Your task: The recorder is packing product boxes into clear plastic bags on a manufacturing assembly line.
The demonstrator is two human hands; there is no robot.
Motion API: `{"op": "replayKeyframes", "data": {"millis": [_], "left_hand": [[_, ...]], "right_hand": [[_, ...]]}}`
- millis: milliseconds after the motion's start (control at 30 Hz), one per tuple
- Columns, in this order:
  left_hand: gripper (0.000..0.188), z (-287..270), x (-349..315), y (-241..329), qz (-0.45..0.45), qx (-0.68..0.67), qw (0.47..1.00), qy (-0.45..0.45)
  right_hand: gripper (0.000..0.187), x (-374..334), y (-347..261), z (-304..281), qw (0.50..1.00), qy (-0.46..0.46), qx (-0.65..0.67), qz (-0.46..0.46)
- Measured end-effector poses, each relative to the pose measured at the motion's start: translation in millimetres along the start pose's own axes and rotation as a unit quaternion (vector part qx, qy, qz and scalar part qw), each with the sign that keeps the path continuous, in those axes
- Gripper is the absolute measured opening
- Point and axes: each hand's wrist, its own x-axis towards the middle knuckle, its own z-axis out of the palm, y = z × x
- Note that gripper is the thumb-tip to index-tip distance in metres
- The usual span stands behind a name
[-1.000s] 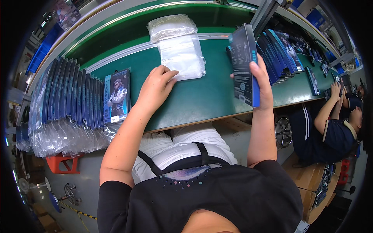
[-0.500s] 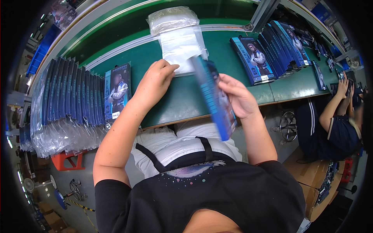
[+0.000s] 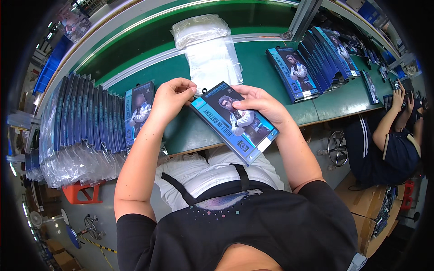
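Observation:
A flat dark-blue box (image 3: 235, 122) with a printed figure on its front and a bright blue side is tilted over the table's front edge. My right hand (image 3: 264, 106) grips it along its upper right side, thumb across the front. The fingers of my left hand (image 3: 174, 97) are pinched together at the box's upper left corner, by its dark hanging tab; the fingertips partly hide that corner. Just beyond my hands lies a stack of clear plastic bags (image 3: 214, 61), with a bundled pack of film (image 3: 201, 29) at its far end.
Bagged boxes (image 3: 81, 117) stand in a row at the left, one facing forward (image 3: 139, 110). More boxes (image 3: 294, 74) stand at the right of the green table (image 3: 253, 58). A co-worker (image 3: 384, 131) sits far right beside a carton (image 3: 368, 203). A red stool (image 3: 83, 193) is lower left.
My right hand has turned the box so its printed front faces up. My left hand has moved off the plastic bags to the box's upper corner.

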Motion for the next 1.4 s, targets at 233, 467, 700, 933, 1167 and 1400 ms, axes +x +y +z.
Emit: {"op": "replayKeyframes", "data": {"millis": [233, 467, 700, 933, 1167, 1400], "left_hand": [[0.017, -1.4, 0.6, -1.3, 0.026, 0.157, 0.987, -0.009], [0.03, 6.7, -19.5, 13.3, 0.121, 0.155, 0.979, -0.05], [0.052, -2.2, -29.2, 10.5, -0.021, -0.143, 0.987, -0.073], [0.034, 34.0, -36.3, 6.1, -0.137, -0.495, 0.858, -0.026], [0.032, 18.7, -34.9, 19.7, -0.12, -0.564, 0.817, 0.007], [0.049, 50.8, -77.5, 55.9, -0.011, -0.44, 0.855, -0.275]], "right_hand": [[0.065, 3.5, 12.8, 2.9, 0.982, 0.136, -0.095, -0.089], [0.039, 10.6, 35.5, 12.2, 0.966, 0.206, -0.047, -0.146], [0.02, -5.4, 32.0, 25.0, 0.953, 0.243, -0.031, -0.181], [0.026, -3.3, 42.1, 29.8, 0.956, 0.191, -0.191, -0.114], [0.109, -31.9, -12.6, 46.3, 0.931, 0.008, -0.364, -0.042], [0.023, -35.5, -14.1, 64.0, 0.754, 0.223, -0.336, -0.519]]}}
